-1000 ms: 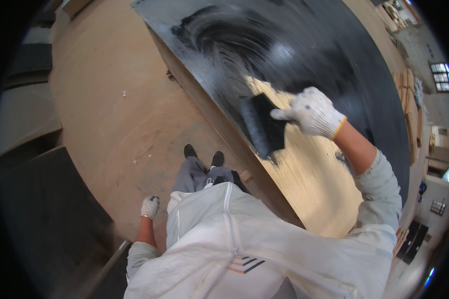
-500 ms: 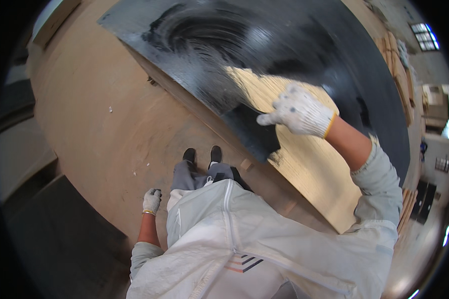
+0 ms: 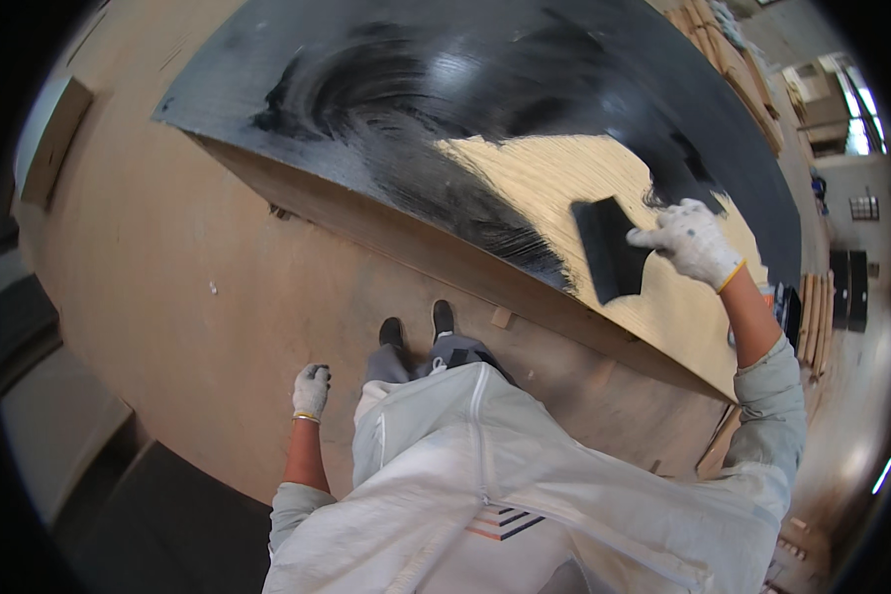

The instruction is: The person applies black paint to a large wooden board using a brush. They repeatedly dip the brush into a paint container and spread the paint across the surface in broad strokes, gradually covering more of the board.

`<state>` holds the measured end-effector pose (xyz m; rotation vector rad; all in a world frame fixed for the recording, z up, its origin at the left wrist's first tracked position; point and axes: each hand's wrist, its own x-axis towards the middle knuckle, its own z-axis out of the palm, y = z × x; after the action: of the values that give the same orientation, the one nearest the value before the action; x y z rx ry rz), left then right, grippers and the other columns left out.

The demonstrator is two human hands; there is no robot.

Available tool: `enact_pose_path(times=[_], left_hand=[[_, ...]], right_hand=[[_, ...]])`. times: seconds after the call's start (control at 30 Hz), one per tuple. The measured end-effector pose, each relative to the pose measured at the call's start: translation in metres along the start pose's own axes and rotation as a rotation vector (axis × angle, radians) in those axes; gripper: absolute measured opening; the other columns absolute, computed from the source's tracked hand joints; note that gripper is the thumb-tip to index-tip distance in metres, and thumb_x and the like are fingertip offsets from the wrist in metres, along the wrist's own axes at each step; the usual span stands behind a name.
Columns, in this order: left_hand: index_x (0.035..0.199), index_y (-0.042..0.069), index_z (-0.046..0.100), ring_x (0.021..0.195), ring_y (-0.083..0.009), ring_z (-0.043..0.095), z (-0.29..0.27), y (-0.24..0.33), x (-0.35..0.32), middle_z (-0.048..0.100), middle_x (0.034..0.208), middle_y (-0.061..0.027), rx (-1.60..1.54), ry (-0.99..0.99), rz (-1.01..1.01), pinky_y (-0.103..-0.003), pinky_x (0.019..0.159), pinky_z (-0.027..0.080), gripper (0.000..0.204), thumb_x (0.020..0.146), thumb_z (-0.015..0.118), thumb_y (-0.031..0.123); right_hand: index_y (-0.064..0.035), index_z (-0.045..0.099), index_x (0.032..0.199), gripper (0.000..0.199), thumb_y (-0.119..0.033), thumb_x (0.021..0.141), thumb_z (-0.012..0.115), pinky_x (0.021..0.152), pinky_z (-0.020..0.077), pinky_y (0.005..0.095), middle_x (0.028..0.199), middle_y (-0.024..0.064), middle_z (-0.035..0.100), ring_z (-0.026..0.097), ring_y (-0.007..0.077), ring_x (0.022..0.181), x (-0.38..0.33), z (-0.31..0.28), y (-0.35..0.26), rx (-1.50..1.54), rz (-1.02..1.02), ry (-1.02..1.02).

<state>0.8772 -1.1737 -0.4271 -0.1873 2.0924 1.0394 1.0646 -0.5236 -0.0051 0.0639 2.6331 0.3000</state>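
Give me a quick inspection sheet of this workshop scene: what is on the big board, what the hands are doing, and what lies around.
Surface: large wooden panel, mostly coated black, one bare patch in the middle.
Job's things: black flat spreader, lying on the bare wood at the edge of the black coat.
Clutter: small wood block on the floor by the panel's edge.
Hands: right hand, white glove, grips the spreader; left hand, white glove, closed, hangs at the person's side, nothing seen in it.
Cables: nothing seen.
Surroundings: plywood floor; stacked boards beyond the panel.
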Motion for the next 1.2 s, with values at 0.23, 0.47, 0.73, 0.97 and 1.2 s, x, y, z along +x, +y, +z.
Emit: enact_pose_path(times=[0.23,0.47,0.73,0.97,1.2], left_hand=[[0.113,0.007,0.078,0.099,-0.0343,0.077,0.025,0.223,-0.045,0.080,0.108,-0.0157,0.422,-0.112,0.748,-0.044,0.086,0.061,0.023,0.102,0.066,0.023],[0.144,0.009,0.060,0.110,-0.0378,0.074,0.066,0.359,-0.159,0.075,0.129,-0.0156,0.553,-0.288,1.178,-0.049,0.089,0.061,0.055,0.095,0.073,0.031],[0.150,0.004,0.049,0.110,-0.0433,0.074,0.067,0.382,-0.154,0.062,0.144,-0.0214,0.658,-0.138,1.107,-0.052,0.086,0.062,0.066,0.094,0.070,0.031],[0.150,0.015,0.054,0.106,-0.0385,0.077,0.084,0.420,-0.130,0.072,0.121,-0.0184,1.123,0.071,0.758,-0.052,0.083,0.063,0.053,0.099,0.065,0.024],[0.145,0.028,0.067,0.092,-0.0376,0.078,-0.020,0.417,-0.073,0.079,0.100,-0.0173,1.099,0.389,0.665,-0.052,0.081,0.061,0.045,0.101,0.061,0.033]], right_hand=[[-0.0194,0.062,0.153,0.066,-0.009,0.089,0.067,0.103,0.0549,0.0432,0.129,0.0230,0.073,0.070,0.0384,0.117,-0.031,0.034,-0.065,0.611,0.574,0.282],[-0.0060,0.042,0.167,0.073,0.010,0.098,0.058,0.090,0.0548,0.0246,0.154,0.0127,0.062,0.066,0.0108,0.104,0.069,0.039,-0.241,1.874,0.804,0.431],[-0.0078,0.048,0.164,0.057,-0.007,0.109,0.062,0.116,0.0450,0.0296,0.155,0.0111,0.061,0.059,0.0171,0.136,0.149,0.030,-0.286,1.915,0.575,0.572],[-0.0120,0.050,0.163,0.055,-0.022,0.110,0.062,0.102,0.0547,0.0319,0.150,0.0154,0.067,0.068,0.0215,0.129,0.177,0.048,-0.281,1.762,0.314,0.521],[-0.0084,0.038,0.169,0.066,-0.011,0.107,0.063,0.084,0.0594,0.0299,0.136,0.0175,0.072,0.072,0.0164,0.098,0.055,0.032,-0.244,1.994,0.154,0.547]])
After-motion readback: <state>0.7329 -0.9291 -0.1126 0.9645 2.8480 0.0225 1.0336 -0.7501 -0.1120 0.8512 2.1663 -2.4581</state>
